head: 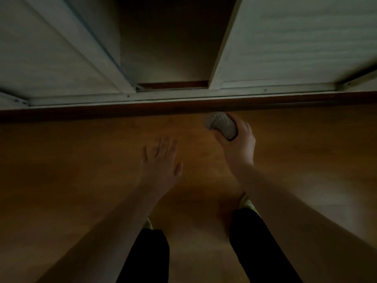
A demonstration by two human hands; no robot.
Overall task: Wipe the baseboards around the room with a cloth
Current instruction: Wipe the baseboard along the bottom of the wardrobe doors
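Observation:
A dark wooden baseboard (142,110) runs across the view under the white sliding closet doors. My right hand (238,141) grips a bunched grey waffle-textured cloth (221,124); the cloth sits just below the baseboard, close to it, and whether it touches is unclear in the dim, blurred picture. My left hand (161,160) hovers over the wooden floor with its fingers spread and straight, holding nothing, a short way left of the cloth.
White louvred closet doors (295,43) stand on a metal track (183,94), with a dark gap (175,48) between them. Orange-brown wooden floor (71,160) fills the lower view. My legs in black trousers (255,242) and light shoes (247,202) stand below.

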